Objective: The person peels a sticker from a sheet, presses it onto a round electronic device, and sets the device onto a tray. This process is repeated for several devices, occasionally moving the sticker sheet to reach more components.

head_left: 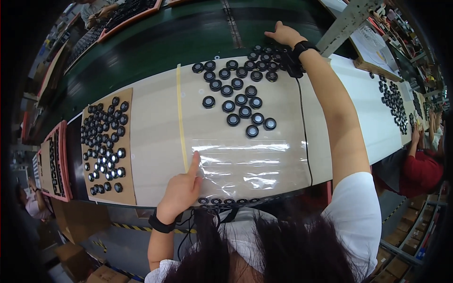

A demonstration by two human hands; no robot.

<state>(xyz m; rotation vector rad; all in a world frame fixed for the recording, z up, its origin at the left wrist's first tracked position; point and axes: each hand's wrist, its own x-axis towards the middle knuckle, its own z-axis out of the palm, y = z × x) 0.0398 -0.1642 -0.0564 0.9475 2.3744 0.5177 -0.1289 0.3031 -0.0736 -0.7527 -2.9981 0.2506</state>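
Note:
My left hand (181, 191) rests at the left side of a clear plastic sheet (226, 166), its index finger stretched onto the far left corner and the other fingers curled. Nothing shows in its grip. Far off at the right, my right hand (287, 36) reaches over the edge of the green conveyor belt, two digits apart and no object visible in it. Just below that hand lies a loose cluster of round black parts with grey centres (245, 112), spread over the beige work surface (155, 141). Several similar parts (228, 201) line the sheet's near edge.
More black round parts stand on a cardboard sheet (125, 160) at the left. Yellow tape (180, 113) and a black cable (303, 122) cross the surface. Beyond runs the green conveyor belt (188, 37). A metal post (347, 26) rises at the far right. Other people work on both sides.

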